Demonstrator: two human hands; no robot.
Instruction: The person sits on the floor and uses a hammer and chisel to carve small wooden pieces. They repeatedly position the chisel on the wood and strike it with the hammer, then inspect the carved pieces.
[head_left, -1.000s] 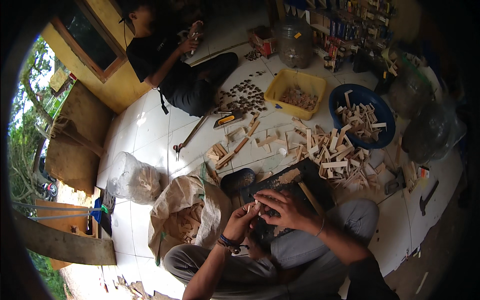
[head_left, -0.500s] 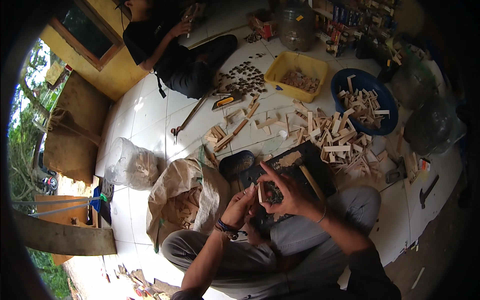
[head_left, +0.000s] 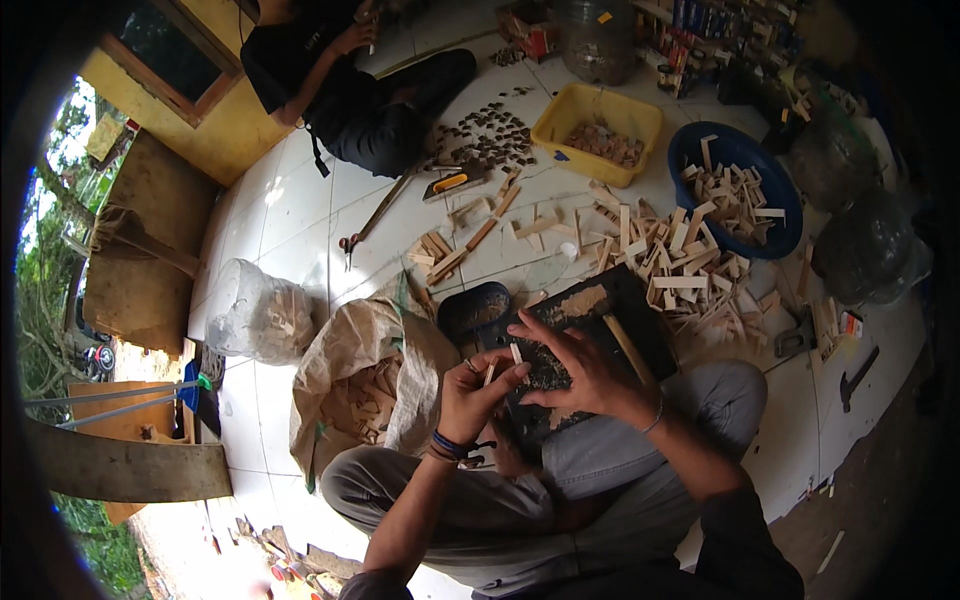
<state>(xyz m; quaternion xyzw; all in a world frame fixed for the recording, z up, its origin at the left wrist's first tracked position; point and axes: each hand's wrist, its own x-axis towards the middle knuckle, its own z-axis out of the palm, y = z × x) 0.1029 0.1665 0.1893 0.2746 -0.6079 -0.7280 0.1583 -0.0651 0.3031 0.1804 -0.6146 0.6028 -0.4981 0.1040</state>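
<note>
My left hand [head_left: 478, 398] pinches a small light wooden piece [head_left: 516, 353] between thumb and fingers, and part of the piece is hidden by them. Just to its right, my right hand [head_left: 600, 380] is open, with thumb and forefinger spread wide and nothing between them. Both hands are over a dark board [head_left: 655, 300] in front of my crossed legs. Wood dust and shavings lie on that board, along with a wooden handle [head_left: 627, 345] whose far end I cannot make out.
A woven sack [head_left: 318, 395] of wood offcuts and a dark tray [head_left: 470, 312] stand left of the board. Beyond it lie heaped wooden pieces [head_left: 690, 265], a blue basin [head_left: 795, 215] and a yellow tub [head_left: 640, 172]. A hammer [head_left: 855, 380] lies right. Another person [head_left: 340, 120] sits at far left.
My right hand has drawn off the wooden piece, its fingers spreading apart. The piece has turned in my left hand and now shows a narrower side. The whole view has shifted slightly.
</note>
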